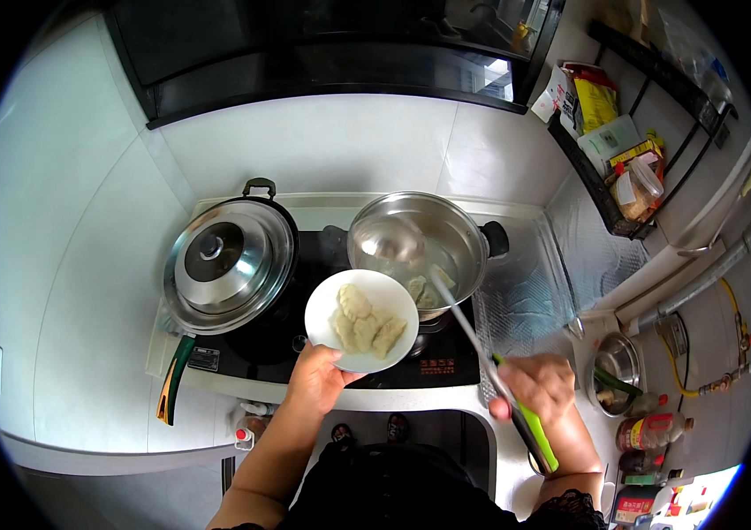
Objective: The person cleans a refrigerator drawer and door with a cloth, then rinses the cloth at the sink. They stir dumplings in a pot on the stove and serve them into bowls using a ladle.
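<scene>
My left hand [320,378] grips the near-left rim of a white plate [315,305], held just in front of the pot. Several pale dumplings [365,322] lie on it. My right hand [534,389] is closed around the green-and-black handle of a metal ladle [474,334]. The ladle's round head, blurred by motion, is inside the stainless steel pot [474,265]. That pot holds cloudy water, and a few dumplings [424,284] show near its front side, behind the plate. The ladle's shaft crosses over the pot's front rim.
A lidded wok [232,256] stands left, its long handle [177,380] jutting past the counter edge. Both vessels are on a black stove [252,343]. At right are a metal bowl [618,364], several bottles [649,433] and a wall rack [596,190] with packets.
</scene>
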Motion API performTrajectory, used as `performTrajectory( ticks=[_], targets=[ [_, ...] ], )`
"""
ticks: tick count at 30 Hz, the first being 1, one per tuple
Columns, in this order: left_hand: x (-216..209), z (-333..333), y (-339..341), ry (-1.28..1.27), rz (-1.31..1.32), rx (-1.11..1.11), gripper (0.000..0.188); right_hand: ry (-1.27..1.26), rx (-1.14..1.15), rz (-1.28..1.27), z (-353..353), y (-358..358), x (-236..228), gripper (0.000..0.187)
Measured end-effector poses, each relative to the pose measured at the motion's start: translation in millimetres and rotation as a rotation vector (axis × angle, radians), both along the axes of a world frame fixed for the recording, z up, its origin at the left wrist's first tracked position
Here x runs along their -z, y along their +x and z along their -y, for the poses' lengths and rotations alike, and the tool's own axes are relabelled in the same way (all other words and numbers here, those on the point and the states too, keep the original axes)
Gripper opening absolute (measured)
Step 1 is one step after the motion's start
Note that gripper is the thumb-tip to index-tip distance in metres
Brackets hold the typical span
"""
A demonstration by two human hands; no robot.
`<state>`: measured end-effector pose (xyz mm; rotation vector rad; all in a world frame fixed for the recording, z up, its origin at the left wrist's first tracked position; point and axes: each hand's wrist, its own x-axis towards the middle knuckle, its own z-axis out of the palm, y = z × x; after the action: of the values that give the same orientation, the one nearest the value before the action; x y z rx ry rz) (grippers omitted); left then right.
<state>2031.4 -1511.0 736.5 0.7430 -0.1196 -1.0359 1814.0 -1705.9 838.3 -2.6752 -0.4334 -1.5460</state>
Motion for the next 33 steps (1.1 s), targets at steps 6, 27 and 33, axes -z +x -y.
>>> performTrajectory(
  ticks=[6,27,33],
  targets=[
    [3,-7,2,0.012,0.008,-0.012,0.065,-0.072,0.238,-0.121,53,36,39,0.034],
    [15,-21,3,0.164,-0.028,-0.11,0.066,1.288,0.549,-0.26,88,76,48,0.029],
    [17,-22,2,0.164,-0.037,-0.111,0.067,1.623,0.519,-0.183,82,95,71,0.034]
  ],
)
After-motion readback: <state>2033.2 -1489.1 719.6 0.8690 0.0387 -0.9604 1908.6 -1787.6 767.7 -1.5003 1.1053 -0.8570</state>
